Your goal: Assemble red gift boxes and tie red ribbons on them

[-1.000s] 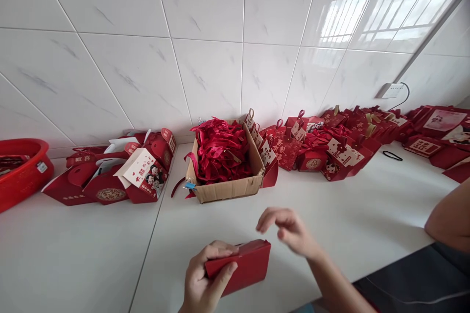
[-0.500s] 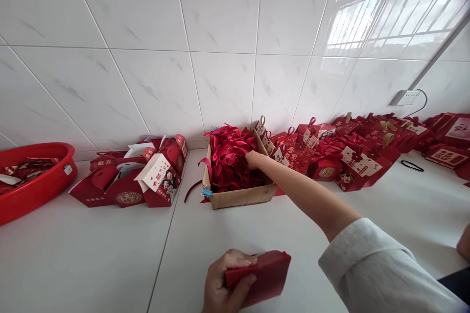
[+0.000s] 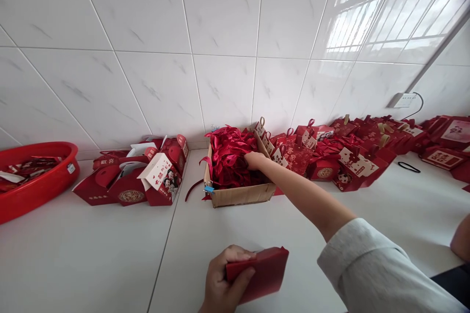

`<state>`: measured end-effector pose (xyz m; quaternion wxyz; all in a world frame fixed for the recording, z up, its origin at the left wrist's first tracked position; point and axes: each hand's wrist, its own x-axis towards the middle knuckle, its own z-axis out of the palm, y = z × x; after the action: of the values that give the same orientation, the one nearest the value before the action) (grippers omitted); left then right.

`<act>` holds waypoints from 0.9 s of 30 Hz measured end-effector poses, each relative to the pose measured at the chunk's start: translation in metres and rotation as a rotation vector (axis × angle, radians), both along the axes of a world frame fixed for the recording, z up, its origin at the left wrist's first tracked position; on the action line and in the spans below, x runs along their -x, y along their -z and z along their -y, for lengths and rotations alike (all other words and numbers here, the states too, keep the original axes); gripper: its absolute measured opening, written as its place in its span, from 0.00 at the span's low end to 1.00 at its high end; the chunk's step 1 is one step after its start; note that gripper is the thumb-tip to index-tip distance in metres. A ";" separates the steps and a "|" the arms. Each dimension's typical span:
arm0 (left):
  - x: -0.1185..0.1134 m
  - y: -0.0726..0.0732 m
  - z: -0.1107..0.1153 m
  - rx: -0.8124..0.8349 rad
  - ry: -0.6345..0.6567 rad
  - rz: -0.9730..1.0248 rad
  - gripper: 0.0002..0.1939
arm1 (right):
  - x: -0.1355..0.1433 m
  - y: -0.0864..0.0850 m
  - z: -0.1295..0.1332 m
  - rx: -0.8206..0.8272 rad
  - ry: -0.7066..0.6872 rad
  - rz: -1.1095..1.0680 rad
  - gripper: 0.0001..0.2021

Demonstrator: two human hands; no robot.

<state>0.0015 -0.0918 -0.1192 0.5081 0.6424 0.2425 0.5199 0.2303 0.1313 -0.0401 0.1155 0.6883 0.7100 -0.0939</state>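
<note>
My left hand (image 3: 225, 276) is closed around a small, dark red folded card box (image 3: 263, 274), thumb on the near side and fingers over the top. It is held low, over the front of the white counter. My right hand (image 3: 255, 160) reaches into an open cardboard box (image 3: 242, 196) heaped with shiny red satin ribbons (image 3: 231, 151). Its fingers curl down among the ribbons; the fingertips are buried, so what they pinch, if anything, is hidden. A blue binder clip (image 3: 208, 189) grips the cardboard box's left front corner.
Red gift boxes (image 3: 130, 181) stand left of the cardboard box, beside a red plastic basin (image 3: 44, 195) with red packets. Many more red gift boxes (image 3: 326, 166) line the tiled wall on the right. A black loop (image 3: 409, 167) lies there, and another person's arm (image 3: 461, 239) shows at the right edge.
The view has shifted slightly. My right hand stays among the ribbons, and my left hand still holds the red card box in nearly the same place.
</note>
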 end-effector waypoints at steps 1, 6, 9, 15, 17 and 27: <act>0.001 0.001 -0.001 -0.012 0.012 -0.016 0.03 | 0.001 -0.001 0.001 -0.004 0.009 -0.006 0.17; 0.003 0.004 -0.005 -0.009 -0.004 -0.055 0.03 | 0.007 -0.009 0.008 -0.071 0.072 -0.050 0.17; 0.003 0.002 -0.003 0.000 -0.003 -0.054 0.04 | 0.008 -0.022 0.015 -0.170 0.113 -0.098 0.17; 0.003 -0.013 -0.003 0.043 -0.100 -0.124 0.06 | -0.016 -0.058 0.047 -0.525 0.174 -0.333 0.13; 0.002 -0.023 -0.010 0.032 -0.196 -0.156 0.07 | -0.027 -0.065 0.069 -0.673 0.150 -0.478 0.13; -0.040 -0.045 -0.068 -0.048 -0.278 -0.269 0.10 | -0.028 -0.040 0.163 -0.973 -0.322 -1.349 0.28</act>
<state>0.0412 -0.0238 -0.0743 0.3790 0.6783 0.3824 0.5000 0.2582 -0.0321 0.0003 -0.6301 0.3481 0.6775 -0.1507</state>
